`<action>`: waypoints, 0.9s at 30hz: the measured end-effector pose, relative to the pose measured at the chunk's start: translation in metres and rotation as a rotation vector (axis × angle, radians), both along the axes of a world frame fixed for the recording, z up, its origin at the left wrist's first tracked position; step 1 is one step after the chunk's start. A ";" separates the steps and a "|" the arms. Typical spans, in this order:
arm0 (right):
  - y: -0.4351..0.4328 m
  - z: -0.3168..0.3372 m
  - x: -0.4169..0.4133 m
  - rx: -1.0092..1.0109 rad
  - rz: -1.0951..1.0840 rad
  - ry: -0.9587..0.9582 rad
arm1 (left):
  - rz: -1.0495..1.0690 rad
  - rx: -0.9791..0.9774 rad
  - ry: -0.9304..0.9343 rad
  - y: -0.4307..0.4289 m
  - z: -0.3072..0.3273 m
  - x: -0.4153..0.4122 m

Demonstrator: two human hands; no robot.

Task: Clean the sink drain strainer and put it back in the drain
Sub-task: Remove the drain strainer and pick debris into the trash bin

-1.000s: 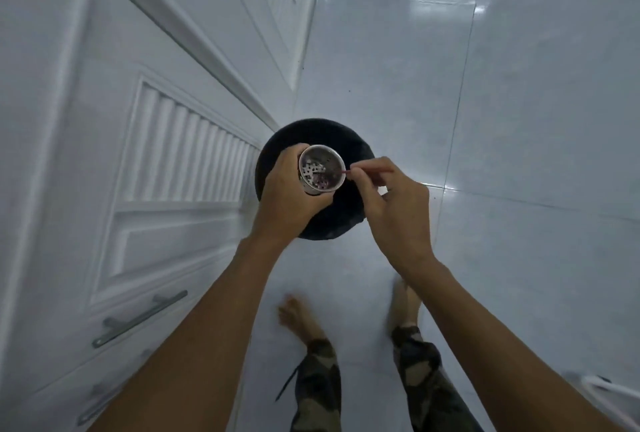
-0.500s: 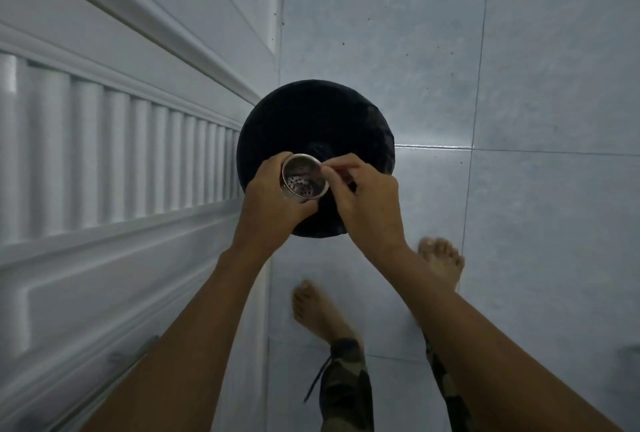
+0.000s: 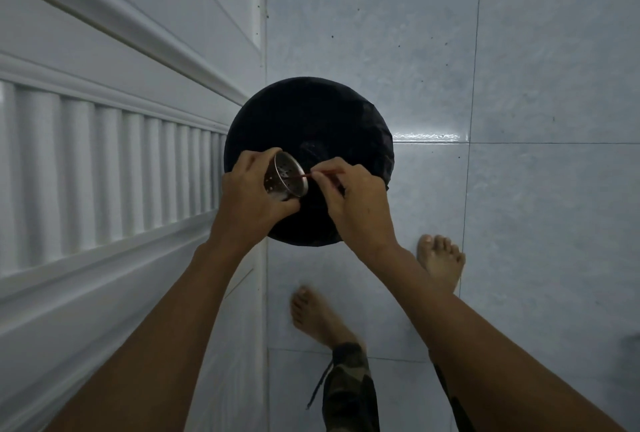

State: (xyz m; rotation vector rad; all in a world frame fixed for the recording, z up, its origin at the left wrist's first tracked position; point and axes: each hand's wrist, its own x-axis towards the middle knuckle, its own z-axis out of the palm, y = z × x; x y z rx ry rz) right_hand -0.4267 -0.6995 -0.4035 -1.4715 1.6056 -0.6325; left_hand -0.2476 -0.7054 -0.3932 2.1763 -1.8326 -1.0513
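My left hand [image 3: 251,201] grips a small perforated steel drain strainer [image 3: 284,177], tilted with its open mouth facing right. My right hand [image 3: 353,203] pinches a thin red stick [image 3: 304,175] whose tip pokes into the strainer's mouth. Both hands hover over a round bin lined with a black bag [image 3: 311,112] on the floor. The inside of the strainer shows rows of holes and looks mostly bare.
White panelled cabinet doors [image 3: 104,154] with a ribbed vent run along the left. Pale blue floor tiles [image 3: 519,85] spread to the right. My bare feet [image 3: 440,258] stand just behind the bin, with camouflage trouser legs [image 3: 346,390] below.
The view has dropped closer over the bin. The strainer has tipped from mouth-up to mouth-right, the dark bits seen inside it earlier no longer show, and the stick now enters from the side.
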 end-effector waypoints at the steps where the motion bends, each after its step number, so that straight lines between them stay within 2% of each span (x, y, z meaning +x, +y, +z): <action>1: 0.002 0.000 0.001 -0.008 0.047 -0.013 | -0.011 0.006 0.002 -0.002 -0.002 0.002; 4: 0.008 -0.006 0.002 0.017 0.151 0.024 | -0.079 0.035 0.030 -0.005 -0.007 0.005; 6: 0.002 -0.012 -0.004 0.019 0.059 0.060 | -0.089 0.052 0.049 -0.006 -0.010 0.005; 8: -0.002 -0.016 -0.005 -0.016 -0.044 0.017 | -0.061 0.079 0.034 -0.008 -0.013 0.005; 12: 0.007 -0.020 0.004 0.030 0.033 -0.059 | -0.051 0.139 0.024 -0.011 -0.015 0.005; 14: 0.007 -0.026 0.003 0.069 -0.082 -0.038 | -0.074 0.172 0.013 -0.012 -0.016 0.004; 16: 0.007 -0.031 0.002 0.068 -0.202 -0.089 | -0.065 0.201 -0.022 -0.014 -0.018 0.005; 19: 0.011 -0.031 0.012 0.133 -0.157 -0.222 | -0.082 0.219 -0.045 -0.017 -0.021 0.007; 23: 0.006 -0.039 0.007 0.182 -0.348 -0.172 | -0.099 0.222 -0.037 -0.017 -0.022 0.011; 27: 0.003 -0.037 0.014 0.291 -0.242 -0.344 | -0.103 0.200 -0.017 -0.017 -0.027 0.018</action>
